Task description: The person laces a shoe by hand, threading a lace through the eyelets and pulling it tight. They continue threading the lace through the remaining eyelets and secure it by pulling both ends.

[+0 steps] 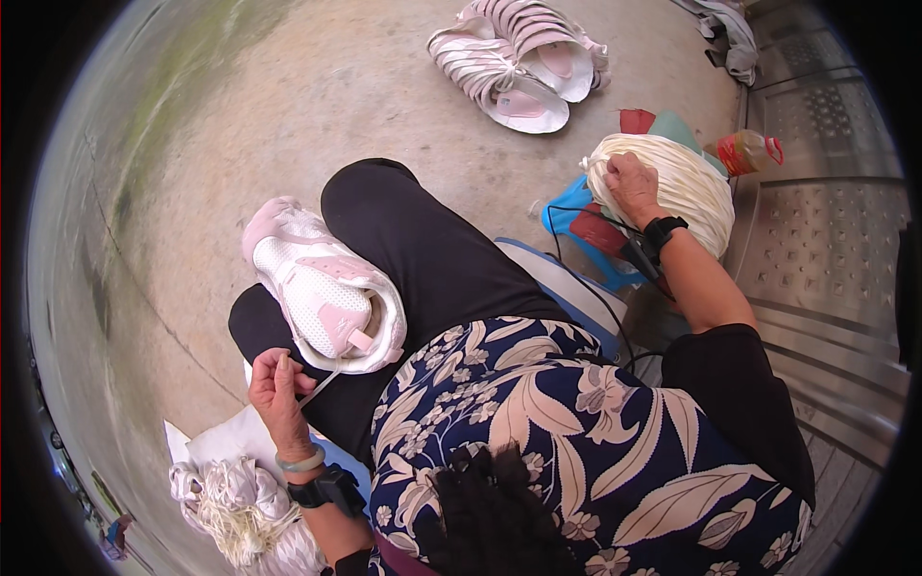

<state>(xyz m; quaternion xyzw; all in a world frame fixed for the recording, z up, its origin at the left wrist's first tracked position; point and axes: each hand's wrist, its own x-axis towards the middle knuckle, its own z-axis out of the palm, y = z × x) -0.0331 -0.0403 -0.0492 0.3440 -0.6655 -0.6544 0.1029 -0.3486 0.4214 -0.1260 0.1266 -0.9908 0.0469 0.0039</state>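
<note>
Left hand (278, 396) curls fingers round one strip (321, 389) beside one sneaker (312, 288); right hand (635, 190) reaches, fingers bent onto one cord bundle (693, 197).

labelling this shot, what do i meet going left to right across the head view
Pale heap, single pink-and-white shoe, striped shoe stacks, cream cords, bottle.

Soft, even daylight; dark, curved edges.
</note>
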